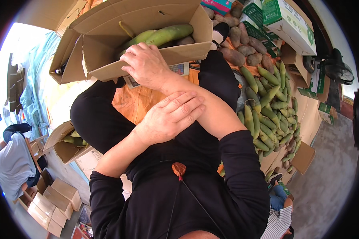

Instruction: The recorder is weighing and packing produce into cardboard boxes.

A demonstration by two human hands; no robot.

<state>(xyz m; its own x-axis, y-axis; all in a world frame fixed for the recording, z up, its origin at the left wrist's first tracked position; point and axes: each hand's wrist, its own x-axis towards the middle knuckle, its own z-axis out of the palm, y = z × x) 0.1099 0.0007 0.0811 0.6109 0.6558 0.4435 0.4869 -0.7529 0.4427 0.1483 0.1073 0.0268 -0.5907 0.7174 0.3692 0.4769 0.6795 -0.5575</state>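
My right hand (145,65) is bent over the near wall of an open cardboard box (115,71), its fingers past the rim and its thumb on the outer side. Inside the box lie long green gourds (169,34) and a few darker pieces, partly hidden by the wall and my hand. My left hand (171,117) lies across my right forearm, fingers stretched out and holding nothing. Under the box, between my legs, a flat device with keys (179,69) shows in part on an orange sheet (135,101).
Right of me lies a heap of green gourds (269,115), with reddish-brown tubers (243,47) beyond. White-green cartons (291,24) and a black fan (338,67) stand far right. Another gourd box (64,149) stands left. People sit behind on both sides; closed cartons (52,207) stand lower left.
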